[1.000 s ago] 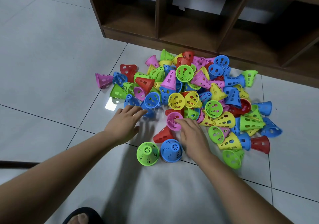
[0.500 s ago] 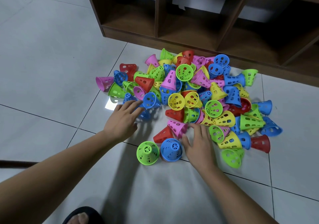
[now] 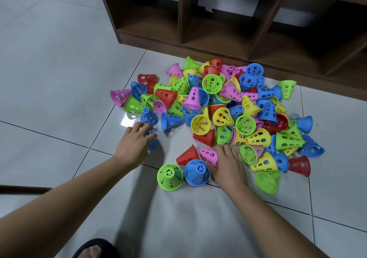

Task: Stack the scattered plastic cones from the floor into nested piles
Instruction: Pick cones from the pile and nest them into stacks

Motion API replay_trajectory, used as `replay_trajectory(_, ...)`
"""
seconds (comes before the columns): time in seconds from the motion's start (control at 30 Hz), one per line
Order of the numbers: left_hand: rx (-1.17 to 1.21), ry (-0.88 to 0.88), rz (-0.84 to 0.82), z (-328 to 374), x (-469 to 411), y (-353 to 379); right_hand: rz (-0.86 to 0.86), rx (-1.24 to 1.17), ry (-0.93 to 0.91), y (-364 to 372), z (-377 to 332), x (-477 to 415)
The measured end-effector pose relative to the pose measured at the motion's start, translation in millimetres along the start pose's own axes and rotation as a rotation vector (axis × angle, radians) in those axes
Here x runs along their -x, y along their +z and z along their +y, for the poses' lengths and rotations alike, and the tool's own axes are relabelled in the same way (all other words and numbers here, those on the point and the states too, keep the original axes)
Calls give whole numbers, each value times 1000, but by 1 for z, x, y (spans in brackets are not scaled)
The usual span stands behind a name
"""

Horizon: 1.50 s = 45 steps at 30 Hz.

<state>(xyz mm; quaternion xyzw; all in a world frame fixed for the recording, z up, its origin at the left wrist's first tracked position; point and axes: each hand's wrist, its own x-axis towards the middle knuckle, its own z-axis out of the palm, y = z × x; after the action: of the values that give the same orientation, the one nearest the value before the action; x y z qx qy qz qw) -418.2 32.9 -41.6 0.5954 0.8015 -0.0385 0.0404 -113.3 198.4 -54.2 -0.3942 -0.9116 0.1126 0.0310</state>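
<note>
Right hand (image 3: 228, 166) grips one pink cone (image 3: 208, 155) lying on its side at the near edge of the heap (image 3: 222, 116); left hand (image 3: 132, 144) pinches one blue cone (image 3: 153, 143), partly hidden, at the left edge. Two cones stand upright in front, one green cone (image 3: 169, 176) beside one upright blue cone (image 3: 196, 172), while the five-colour heap is too tangled to count. Its far edge lies near the wooden shelf (image 3: 151, 37); floor (image 3: 49, 78) tiles spread left and toward the person.

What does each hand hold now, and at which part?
Right hand grips the pink cone at its wide end. Left hand curls round a blue cone, part hidden.
</note>
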Motion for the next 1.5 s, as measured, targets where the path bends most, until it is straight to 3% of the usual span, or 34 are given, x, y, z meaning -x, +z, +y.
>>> replay_trajectory(0.17,17,-25,64,-4,7,1,11,-1,127,-2,1,10)
replay_trajectory(0.3,20,-74,97,-12,14,10,11,-302,278,-16,-1,18)
replay_trajectory(0.47,61,-154,106,-15,24,14,141,-655,373,-42,-14,32)
replay_trajectory(0.6,247,-248,215,2,34,-10,192,-898,363,-62,-28,41)
replay_trajectory(0.73,637,-284,243,35,45,-55,222,-1032,337,-87,-45,50)
replay_trajectory(0.87,947,-282,288,68,59,-94,244,-1075,268,-104,-66,57)
replay_trajectory(1.0,1083,-212,334,91,76,-107,289,-1052,205,-109,-79,62)
replay_trajectory(1.17,999,-95,301,106,95,-96,346,-1061,190,-114,-88,64)
replay_trajectory(1.5,867,-75,164,100,105,-57,84,-850,184,-75,-78,78)
